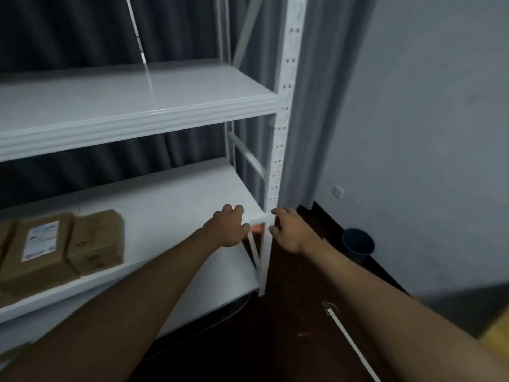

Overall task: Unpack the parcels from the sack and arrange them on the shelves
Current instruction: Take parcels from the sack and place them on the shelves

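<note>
Dark bucket (357,244) beside grey curtain (316,106)

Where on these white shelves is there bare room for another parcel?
The glossy white upper shelf shows nothing on it. The white middle shelf is bare from the brown cardboard parcels at its left to the left hand at its right front corner. The left end is crowded.

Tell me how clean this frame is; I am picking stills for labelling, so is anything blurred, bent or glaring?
Head view: dim, soft overall; both hands slightly smeared; parcel label unreadable; wide-angle bends the shelf edge; a bright streak of glare crosses the upper shelf.
</note>
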